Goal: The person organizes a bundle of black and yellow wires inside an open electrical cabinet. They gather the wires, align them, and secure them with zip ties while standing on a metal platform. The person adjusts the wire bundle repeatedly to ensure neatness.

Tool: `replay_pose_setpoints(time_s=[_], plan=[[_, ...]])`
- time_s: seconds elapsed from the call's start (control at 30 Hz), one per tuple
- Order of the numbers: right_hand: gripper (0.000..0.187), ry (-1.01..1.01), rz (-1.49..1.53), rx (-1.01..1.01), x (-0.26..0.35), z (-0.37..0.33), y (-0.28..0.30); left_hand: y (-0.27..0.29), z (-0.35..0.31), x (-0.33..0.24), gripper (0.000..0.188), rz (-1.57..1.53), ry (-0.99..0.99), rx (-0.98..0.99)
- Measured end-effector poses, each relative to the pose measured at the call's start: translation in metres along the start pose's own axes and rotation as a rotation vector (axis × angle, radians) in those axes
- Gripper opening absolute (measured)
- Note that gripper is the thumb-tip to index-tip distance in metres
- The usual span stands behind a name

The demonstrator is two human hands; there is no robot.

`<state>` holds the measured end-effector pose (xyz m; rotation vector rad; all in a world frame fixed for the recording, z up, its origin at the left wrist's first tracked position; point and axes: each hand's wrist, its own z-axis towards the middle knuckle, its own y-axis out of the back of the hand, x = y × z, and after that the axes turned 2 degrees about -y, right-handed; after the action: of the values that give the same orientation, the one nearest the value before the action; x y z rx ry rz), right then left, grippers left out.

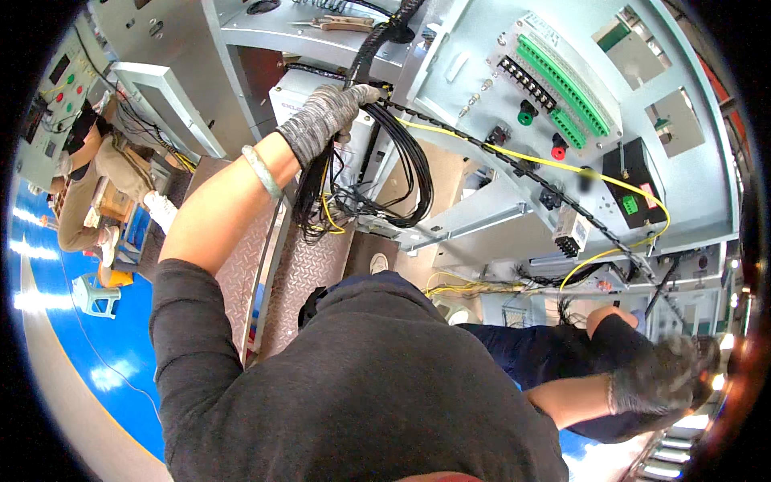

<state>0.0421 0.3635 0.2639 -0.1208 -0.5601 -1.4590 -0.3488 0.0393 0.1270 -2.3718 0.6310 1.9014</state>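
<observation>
My left hand (325, 122), in a grey knit glove, is closed around a bundle of black wires (418, 177) at the upper middle. Below the fist the wires hang in a loose loop, with one yellow wire among them. Above it, a thick black sleeved harness (371, 56) runs up and away. My right hand (660, 379), also gloved, is stretched out to the far lower right and smeared by motion. Its fingers cannot be made out, nor whether anything is in them. A black spiral-wrapped cable (526, 170) and a yellow wire (554, 163) cross the cabinet panel from near my left hand.
The open metal panel (450, 88) carries green terminal blocks (562, 84) and a black module (634, 189). Pliers (341, 23) lie on a shelf above. Another person in dark clothes (526, 345) is close at right; someone in brown trousers (120, 173) sits at far left, near a stool (95, 296).
</observation>
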Motion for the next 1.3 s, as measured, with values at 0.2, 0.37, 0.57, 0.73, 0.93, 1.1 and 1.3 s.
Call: replay_pose_setpoints(time_s=[0.2,0.37,0.57,0.73,0.93,1.1,1.3], plan=[[0.042,-0.021,-0.430,0.662,0.011,-0.001,0.048,0.006,0.001,0.007,0.042,0.036,-0.103,0.024],[0.030,-0.012,-0.260,0.552,0.028,-0.004,-0.054,0.009,0.009,0.011,0.040,-0.146,-0.066,0.048],[0.032,0.656,-0.759,0.353,0.019,0.043,-0.151,0.006,0.020,0.001,0.039,-0.146,0.020,0.090],[0.024,0.641,-0.451,0.514,0.053,0.038,-0.126,0.016,0.004,0.008,0.034,-0.084,-0.056,0.028],[0.043,-0.980,0.305,1.518,0.001,-0.044,-0.023,0.012,0.010,-0.005,0.036,-0.152,0.035,0.153],[0.020,-0.279,0.023,1.129,-0.063,-0.136,-0.085,0.007,-0.002,-0.002,0.030,-0.103,0.063,0.015],[0.026,-0.026,0.389,0.896,0.050,-0.080,-0.264,0.005,-0.006,-0.011,0.025,-0.120,0.026,0.077]])
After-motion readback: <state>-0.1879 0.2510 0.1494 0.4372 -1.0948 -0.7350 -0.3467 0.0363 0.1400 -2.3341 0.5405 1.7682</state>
